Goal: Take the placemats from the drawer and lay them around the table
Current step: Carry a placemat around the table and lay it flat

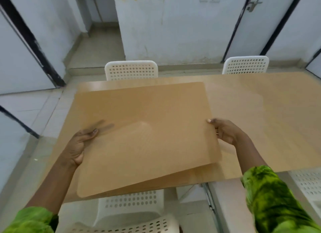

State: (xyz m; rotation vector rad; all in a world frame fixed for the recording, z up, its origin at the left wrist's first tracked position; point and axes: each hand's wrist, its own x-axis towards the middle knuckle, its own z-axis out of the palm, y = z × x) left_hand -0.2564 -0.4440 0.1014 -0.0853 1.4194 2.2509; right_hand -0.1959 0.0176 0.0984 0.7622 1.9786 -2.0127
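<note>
I hold a tan, semi-transparent placemat over the near left part of the wooden table. My left hand grips its left edge, thumb on top, with my fingers showing through the mat from below. My right hand pinches its right edge. The mat tilts, its near edge lifted above the tabletop. Another placemat, the same tan colour, seems to lie flat on the table to the right, its outline faint. No drawer is in view.
Two white perforated chairs stand at the far side of the table, one on the left and one on the right. Another white chair is tucked under the near edge in front of me. A further white chair shows at the right.
</note>
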